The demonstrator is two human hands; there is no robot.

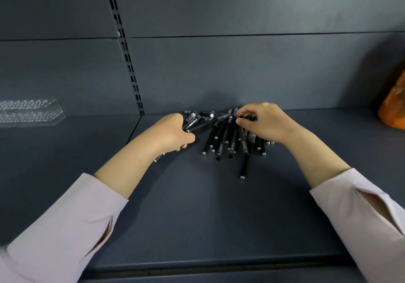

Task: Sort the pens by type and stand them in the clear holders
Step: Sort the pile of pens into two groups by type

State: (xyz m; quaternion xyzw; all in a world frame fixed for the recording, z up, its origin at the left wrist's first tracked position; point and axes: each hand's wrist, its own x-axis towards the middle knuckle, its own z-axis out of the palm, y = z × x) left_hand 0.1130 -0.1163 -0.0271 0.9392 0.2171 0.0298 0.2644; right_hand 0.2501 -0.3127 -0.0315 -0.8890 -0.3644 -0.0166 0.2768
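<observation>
Reaching in from the near edge, my pale sleeves [65, 228] cross the dark shelf [197, 217]. The pile of pens [228, 138] lies well back on it, and one long pen [244, 166] pokes out of the pile towards me.

At the pile's left edge my left hand [175, 132] has its fingers curled round a small bundle of pens [197, 124] with clear caps and printed barrels. I take these to be one type I am gathering. My right hand [263, 122] sits over the right part of the pile, thumb and fingertips bent down and pinching the top of a slim pen [243, 140] that lies among the others.

To do this well, I should lift that pen by its end, straight up out of the crossed barrels, so its neighbours do not roll. Then I should check cap and barrel against the bundle and pass it across only if it matches. The bundle is best kept small, with all caps facing one way.

The clear holder [30, 113] stands well to the left of the pile with no pens visible in it, so the job looks barely begun. An orange object [392, 107] sits far to the pile's right.
</observation>
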